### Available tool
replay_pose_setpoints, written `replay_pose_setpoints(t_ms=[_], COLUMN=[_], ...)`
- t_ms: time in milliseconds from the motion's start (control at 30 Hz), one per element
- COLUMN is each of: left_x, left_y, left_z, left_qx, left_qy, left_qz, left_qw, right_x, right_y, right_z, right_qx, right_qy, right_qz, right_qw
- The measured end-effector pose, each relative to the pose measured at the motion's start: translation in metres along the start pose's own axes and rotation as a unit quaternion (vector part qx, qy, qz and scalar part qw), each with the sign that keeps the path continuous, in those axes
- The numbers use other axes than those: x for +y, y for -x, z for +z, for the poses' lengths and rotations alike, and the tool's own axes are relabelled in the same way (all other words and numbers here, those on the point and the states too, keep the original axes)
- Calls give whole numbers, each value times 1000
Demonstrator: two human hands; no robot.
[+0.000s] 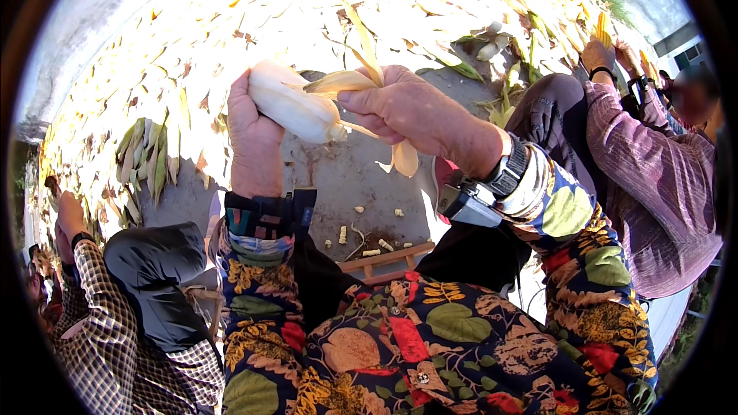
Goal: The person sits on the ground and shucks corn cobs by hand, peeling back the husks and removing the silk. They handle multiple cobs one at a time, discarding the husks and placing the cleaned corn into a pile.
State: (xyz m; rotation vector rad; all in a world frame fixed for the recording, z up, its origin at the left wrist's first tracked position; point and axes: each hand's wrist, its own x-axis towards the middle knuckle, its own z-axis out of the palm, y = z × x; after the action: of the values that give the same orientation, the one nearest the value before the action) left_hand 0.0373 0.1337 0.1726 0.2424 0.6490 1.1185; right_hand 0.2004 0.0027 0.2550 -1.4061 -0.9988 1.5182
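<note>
An ear of corn (294, 102), wrapped in pale inner husk, lies tilted across the palm and fingers of my left hand (253, 138). Its stalk end points down to the right. My right hand (412, 106), just right of the ear, pinches a bunch of dry husk leaves (340, 82). One long leaf sticks up above that fist and another hangs below it. The leaves meet the ear near its stalk end; whether they are still joined to it cannot be told. No kernels show on this ear.
Husks and corn cover the sunlit ground (190, 52) ahead. A husk pile (144, 153) is at left. Small kernel-like bits (372, 252) dot the concrete by a wooden stool (398, 259). A person in checked sleeves (109, 323) sits left; another in purple (651, 184) at right holds a yellow cob (603, 30).
</note>
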Motion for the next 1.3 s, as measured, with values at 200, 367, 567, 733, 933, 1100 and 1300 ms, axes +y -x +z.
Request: replay_pose_setpoints(t_ms=[200,367,567,733,933,1100,1300], left_x=[22,35,-21,-43,-46,-46,-46], left_y=[-1,10,32,31,34,40,39], left_z=[-63,-62,8,4,4,11,12], left_qx=[-90,-119,-14,-73,-112,-121,-124], left_qy=[-307,-466,-114,-147,-168,-180,-179], left_qz=[202,287,8,-48,-46,-34,-45], left_qw=[926,828,993,985,978,976,975], right_x=[2,14,28,36,34,38,35], right_y=[13,8,-24,-34,-34,-41,-42], right_z=[-6,-20,-28,-26,-18,-17,-15], right_qx=[-71,-30,-21,34,77,79,61], right_qy=[-51,-99,-159,-139,1,-10,-34], right_qz=[35,3,-41,-67,-80,-82,-96], right_qw=[996,995,986,987,994,993,993])
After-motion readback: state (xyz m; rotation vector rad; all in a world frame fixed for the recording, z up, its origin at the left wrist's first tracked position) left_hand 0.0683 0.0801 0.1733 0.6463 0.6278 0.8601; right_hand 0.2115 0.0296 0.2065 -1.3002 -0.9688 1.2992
